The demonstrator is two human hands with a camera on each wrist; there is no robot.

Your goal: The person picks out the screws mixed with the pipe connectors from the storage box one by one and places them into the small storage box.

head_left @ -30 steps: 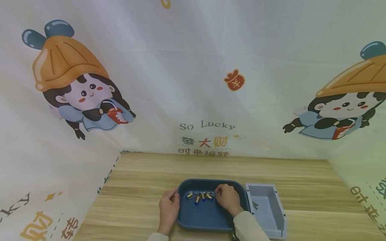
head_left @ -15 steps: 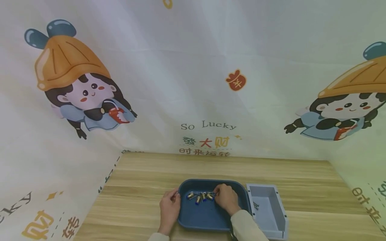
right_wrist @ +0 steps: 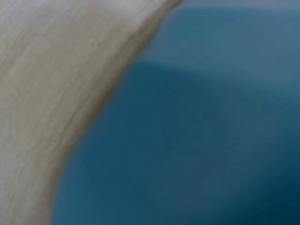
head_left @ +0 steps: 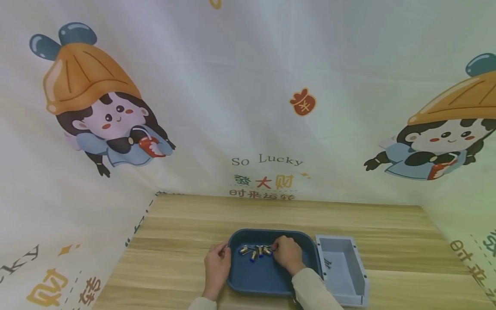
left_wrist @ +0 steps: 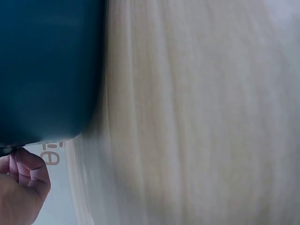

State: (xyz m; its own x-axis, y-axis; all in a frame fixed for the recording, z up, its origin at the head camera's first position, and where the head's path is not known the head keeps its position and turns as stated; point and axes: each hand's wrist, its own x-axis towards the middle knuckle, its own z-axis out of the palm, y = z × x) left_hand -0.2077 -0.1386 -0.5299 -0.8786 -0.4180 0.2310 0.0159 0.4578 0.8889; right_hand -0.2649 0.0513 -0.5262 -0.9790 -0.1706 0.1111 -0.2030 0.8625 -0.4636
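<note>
A dark blue tray (head_left: 259,282) sits on the wooden table, with several small brass pieces (head_left: 253,255) in its far half. They have blue ends and silvery stems. My left hand (head_left: 217,267) pinches the tray's left rim between thumb and fingers; the left wrist view shows these fingers (left_wrist: 35,176) against the tray's edge (left_wrist: 51,70). Inside the tray, my right hand (head_left: 288,255) has its fingers bent and its fingertips at the right end of the brass pieces. Whether it pinches one is hidden. The right wrist view shows only the blurred blue tray (right_wrist: 164,140) beside a beige surface, no hand.
Right of the tray stands a grey bin (head_left: 358,275), close against it, with a few small screws (head_left: 327,263) at its left side. The wooden table (head_left: 174,219) runs back to a printed cloth (head_left: 329,163) that hangs behind and at both sides.
My right hand has shifted slightly left, closer in to the brass pieces. My left hand keeps its hold on the tray's rim, and the tray and bin stay in place.
</note>
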